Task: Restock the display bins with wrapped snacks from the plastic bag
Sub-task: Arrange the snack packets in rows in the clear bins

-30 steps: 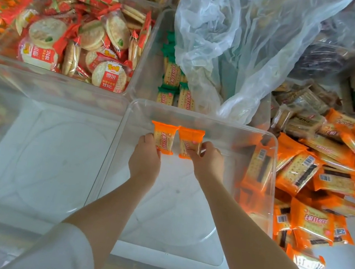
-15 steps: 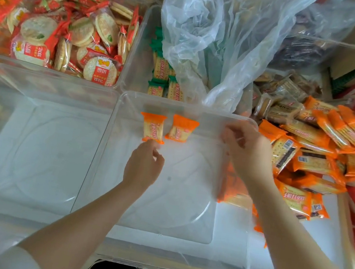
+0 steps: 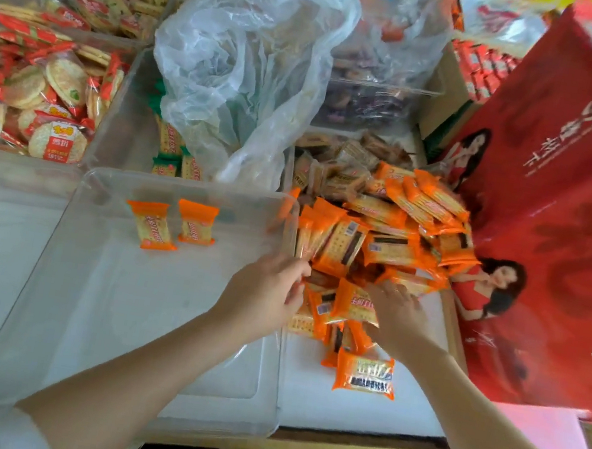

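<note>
Orange packets (image 3: 367, 236): heaped beside clear bin (image 3: 83, 267).
Left hand (image 3: 267, 294): fingers loosely curled, touching heap.
Right hand (image 3: 395, 313): fingers spread on packets.

In the centre, a clear bin (image 3: 83, 267) holds two orange packets (image 3: 175, 224). At right, both hands (image 3: 328, 300) reach the orange snack pile (image 3: 394, 237).

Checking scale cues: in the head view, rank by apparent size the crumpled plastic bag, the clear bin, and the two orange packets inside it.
1. clear bin
2. crumpled plastic bag, though it lies farther off
3. two orange packets, alike, unranked
</note>
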The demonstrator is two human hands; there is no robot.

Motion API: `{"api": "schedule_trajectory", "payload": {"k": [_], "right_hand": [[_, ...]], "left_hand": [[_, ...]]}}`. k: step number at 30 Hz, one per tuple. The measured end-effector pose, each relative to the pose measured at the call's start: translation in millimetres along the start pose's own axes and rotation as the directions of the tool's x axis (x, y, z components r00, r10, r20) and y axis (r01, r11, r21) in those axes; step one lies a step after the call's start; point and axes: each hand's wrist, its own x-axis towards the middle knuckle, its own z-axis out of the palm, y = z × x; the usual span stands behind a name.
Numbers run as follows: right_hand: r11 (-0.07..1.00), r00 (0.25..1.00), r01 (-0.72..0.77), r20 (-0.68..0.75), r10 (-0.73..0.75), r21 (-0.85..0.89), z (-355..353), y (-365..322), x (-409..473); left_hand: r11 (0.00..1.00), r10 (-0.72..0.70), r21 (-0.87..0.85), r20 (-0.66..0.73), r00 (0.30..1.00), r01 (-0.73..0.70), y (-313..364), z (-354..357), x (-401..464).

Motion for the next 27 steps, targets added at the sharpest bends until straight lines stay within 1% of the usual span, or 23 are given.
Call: {"api": "schedule_trajectory", "payload": {"k": [1,2,4,5,6,8,9,11,13,14,16,18,20,22,24,25,27], "right_hand": [[1.000,0.999,0.017,-0.034,-0.017,0.004,-1.8,3.8,0.4],[0.998,0.996,0.024,-0.083,-0.019,0.055,-5.1,9.3,0.6],[0.956,0.973,0.026,-0.228,0.043,0.292,-16.8,23.5,0.0],[0.904,0.954,0.038,-0.285,0.094,0.426,-23.9,31.4,-0.7],[0.844,0.936,0.065,-0.325,0.133,0.533,-31.9,38.9,-2.1],[0.713,0.919,0.137,-0.356,0.167,0.688,-46.2,50.4,-5.5],[0.637,0.923,0.168,-0.348,0.167,0.753,-53.3,53.1,-8.0],[0.456,0.941,0.191,-0.295,0.168,0.869,-62.7,56.2,-10.2],[0.251,0.965,0.168,-0.210,0.154,0.953,-66.1,58.0,-9.6],[0.169,0.973,0.154,-0.179,0.144,0.974,-66.1,58.2,-9.1],[0.070,0.983,0.123,-0.131,0.130,0.990,-64.7,56.4,-7.7],[0.045,0.987,0.099,-0.103,0.121,0.994,-64.4,51.9,-7.7],[0.064,0.989,0.086,-0.093,0.113,0.994,-64.5,45.8,-7.4],[0.060,0.991,0.080,-0.086,0.104,0.995,-66.2,38.5,-7.0],[0.019,0.989,0.087,-0.088,0.118,0.996,-70.4,30.4,-5.6],[-0.009,0.987,0.096,-0.094,0.133,0.995,-73.9,25.1,-4.9],[-0.092,0.983,0.114,-0.099,0.158,0.989,-81.3,12.0,-1.1]], "left_hand": [[0.999,0.027,0.028,0.002,1.000,-0.027,6.4,4.8,2.8],[0.996,0.062,0.062,0.011,0.998,-0.062,11.7,9.8,6.0],[0.981,0.116,0.146,0.064,0.991,-0.124,22.4,21.8,12.8],[0.974,0.100,0.192,0.123,0.987,-0.123,29.0,28.7,16.8],[0.962,0.055,0.252,0.191,0.980,-0.103,35.4,36.5,20.5],[0.923,-0.057,0.380,0.304,0.951,-0.066,44.1,53.2,26.4],[0.904,-0.117,0.425,0.349,0.930,-0.046,46.9,60.7,29.7],[0.884,-0.210,0.468,0.382,0.900,0.008,48.2,73.6,35.6],[0.865,-0.240,0.501,0.365,0.899,0.027,46.0,82.5,38.5],[0.851,-0.240,0.525,0.355,0.904,0.019,44.3,86.3,38.7],[0.820,-0.230,0.573,0.334,0.914,-0.003,41.4,91.1,37.5],[0.804,-0.220,0.595,0.316,0.923,-0.012,39.7,93.2,38.1],[0.822,-0.212,0.570,0.320,0.923,-0.009,40.1,90.9,40.3],[0.886,-0.208,0.462,0.319,0.925,0.039,45.2,80.5,41.2],[0.961,-0.212,0.234,0.273,0.938,0.149,50.6,59.9,36.2],[0.976,-0.206,0.116,0.241,0.948,0.182,52.4,45.9,31.7],[0.977,-0.198,-0.044,0.158,0.967,0.207,50.3,16.8,20.0]]}}
